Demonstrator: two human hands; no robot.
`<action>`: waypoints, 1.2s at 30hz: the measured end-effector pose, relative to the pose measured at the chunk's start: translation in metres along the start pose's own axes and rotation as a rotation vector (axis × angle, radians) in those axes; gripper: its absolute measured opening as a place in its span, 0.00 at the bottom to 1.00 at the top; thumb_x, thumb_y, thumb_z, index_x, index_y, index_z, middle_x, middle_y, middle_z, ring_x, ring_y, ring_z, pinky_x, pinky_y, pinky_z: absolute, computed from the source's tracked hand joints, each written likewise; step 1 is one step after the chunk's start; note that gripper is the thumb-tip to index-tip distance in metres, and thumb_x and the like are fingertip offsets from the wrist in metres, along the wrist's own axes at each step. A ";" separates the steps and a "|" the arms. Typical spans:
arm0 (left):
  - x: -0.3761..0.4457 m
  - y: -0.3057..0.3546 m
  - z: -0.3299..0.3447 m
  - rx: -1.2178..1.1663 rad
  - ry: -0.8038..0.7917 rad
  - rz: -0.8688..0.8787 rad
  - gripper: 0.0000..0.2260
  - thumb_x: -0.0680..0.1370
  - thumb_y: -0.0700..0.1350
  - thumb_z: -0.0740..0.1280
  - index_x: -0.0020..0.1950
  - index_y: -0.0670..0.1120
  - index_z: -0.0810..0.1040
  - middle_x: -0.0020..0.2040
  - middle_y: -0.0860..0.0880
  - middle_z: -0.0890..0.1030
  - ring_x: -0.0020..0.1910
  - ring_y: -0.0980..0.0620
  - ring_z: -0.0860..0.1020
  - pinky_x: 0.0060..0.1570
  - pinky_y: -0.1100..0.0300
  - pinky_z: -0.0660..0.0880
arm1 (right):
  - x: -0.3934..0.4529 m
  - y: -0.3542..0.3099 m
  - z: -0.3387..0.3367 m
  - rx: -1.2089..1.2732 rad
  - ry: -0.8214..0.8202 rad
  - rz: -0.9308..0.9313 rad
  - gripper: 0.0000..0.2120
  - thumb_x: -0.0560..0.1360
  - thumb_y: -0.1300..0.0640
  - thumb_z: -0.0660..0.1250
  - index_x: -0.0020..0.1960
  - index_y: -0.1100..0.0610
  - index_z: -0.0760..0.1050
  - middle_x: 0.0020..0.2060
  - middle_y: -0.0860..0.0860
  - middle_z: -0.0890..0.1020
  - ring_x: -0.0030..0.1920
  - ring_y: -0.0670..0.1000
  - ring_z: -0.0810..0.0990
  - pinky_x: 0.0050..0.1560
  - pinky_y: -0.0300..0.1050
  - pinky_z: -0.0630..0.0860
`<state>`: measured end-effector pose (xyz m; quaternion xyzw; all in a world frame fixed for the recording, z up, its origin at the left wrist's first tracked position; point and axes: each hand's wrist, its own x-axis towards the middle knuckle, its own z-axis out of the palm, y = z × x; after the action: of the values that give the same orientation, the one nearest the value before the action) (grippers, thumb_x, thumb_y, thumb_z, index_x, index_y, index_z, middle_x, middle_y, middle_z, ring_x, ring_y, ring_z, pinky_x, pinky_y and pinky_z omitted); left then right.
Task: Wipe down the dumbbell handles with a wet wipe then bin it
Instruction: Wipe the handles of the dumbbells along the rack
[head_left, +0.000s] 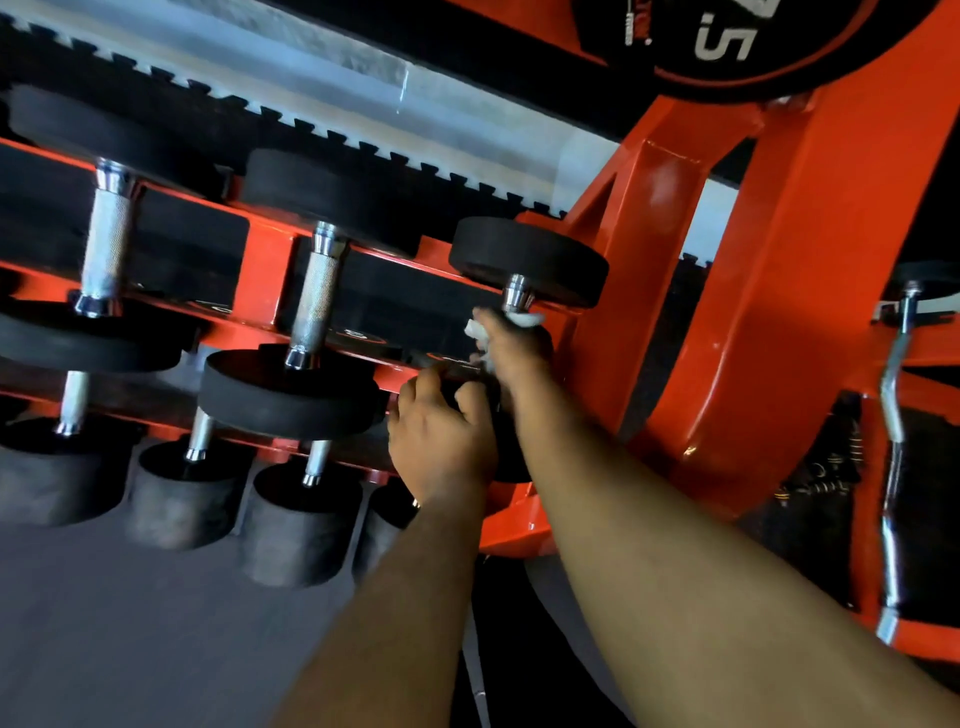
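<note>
Dumbbell handle mostly hidden beneath right hand fingers, wet wipe largely concealed inside that grip, near weight head behind left hand fingers, weight plate cropped by top edge

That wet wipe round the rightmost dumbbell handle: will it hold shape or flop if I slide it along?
The wet wipe looks limp: it bunches in crumpled folds under the right hand. Probably it drags and wads up on the handle. Likely very light.
</note>
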<state>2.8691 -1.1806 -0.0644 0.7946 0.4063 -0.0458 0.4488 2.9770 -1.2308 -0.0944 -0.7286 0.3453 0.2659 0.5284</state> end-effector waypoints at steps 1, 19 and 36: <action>-0.001 -0.002 0.001 -0.016 0.003 -0.002 0.32 0.70 0.60 0.50 0.68 0.51 0.78 0.64 0.43 0.79 0.63 0.36 0.75 0.63 0.44 0.72 | -0.001 0.004 0.002 -0.179 0.096 -0.053 0.08 0.72 0.53 0.71 0.44 0.58 0.83 0.33 0.49 0.85 0.29 0.49 0.81 0.28 0.40 0.76; -0.002 0.000 0.002 -0.119 0.051 0.039 0.33 0.74 0.61 0.52 0.76 0.50 0.69 0.71 0.44 0.74 0.63 0.37 0.76 0.58 0.43 0.74 | -0.046 0.023 -0.033 -0.845 -0.297 -0.065 0.20 0.78 0.44 0.64 0.55 0.61 0.80 0.51 0.58 0.85 0.47 0.57 0.83 0.45 0.46 0.77; -0.011 -0.024 -0.023 -0.379 -0.079 -0.030 0.27 0.77 0.58 0.54 0.73 0.47 0.71 0.70 0.44 0.74 0.69 0.45 0.71 0.68 0.52 0.66 | -0.079 -0.029 -0.058 -2.132 -0.558 -0.985 0.25 0.83 0.53 0.53 0.80 0.46 0.57 0.79 0.43 0.60 0.80 0.50 0.53 0.77 0.56 0.53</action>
<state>2.8380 -1.1636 -0.0619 0.6870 0.4016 -0.0065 0.6055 2.9523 -1.2626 -0.0007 -0.7698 -0.4884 0.3356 -0.2371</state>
